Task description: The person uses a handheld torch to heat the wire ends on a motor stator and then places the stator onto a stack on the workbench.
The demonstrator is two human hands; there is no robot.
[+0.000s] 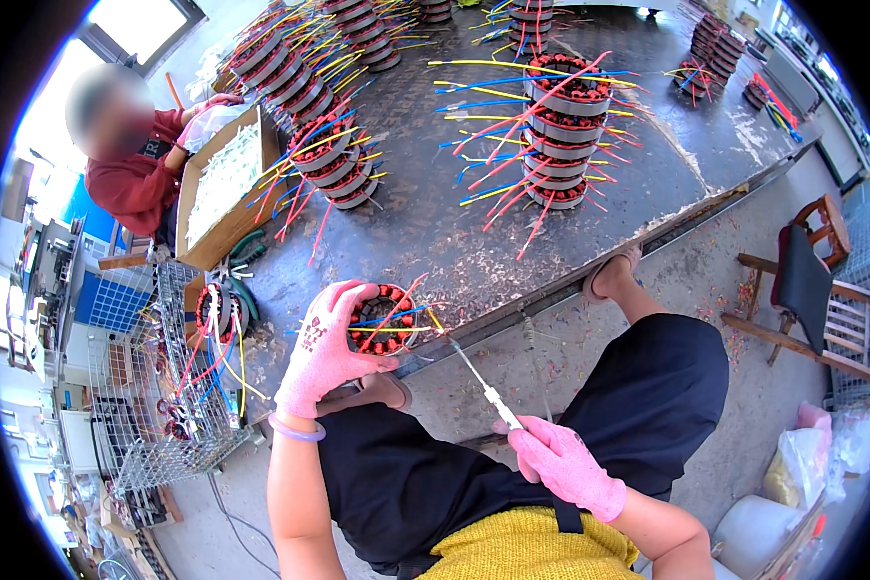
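At the table's near edge, my left hand (325, 346), in a pink glove, is closed around the side of a motor stator (392, 342). This ring has red windings, with red, blue and yellow lead wires crossing its opening and sticking out to the right. My right hand (565, 466), also gloved in pink, is wrapped around a white-handled tool (496, 399) with a thin shaft. Its shaft points up and left toward the wire ends, where a short yellow lead stands near the tip. Whether the tip touches a wire, I cannot tell.
Stacked stators (561, 135) with spread wires stand on the dark worktable (435, 213), and another leaning stack (324, 159) is at left. A cardboard box (224, 237), pliers (248, 253) and a wire basket (164, 425) lie left. A person (130, 184) works beyond the box. A chair (804, 280) stands right.
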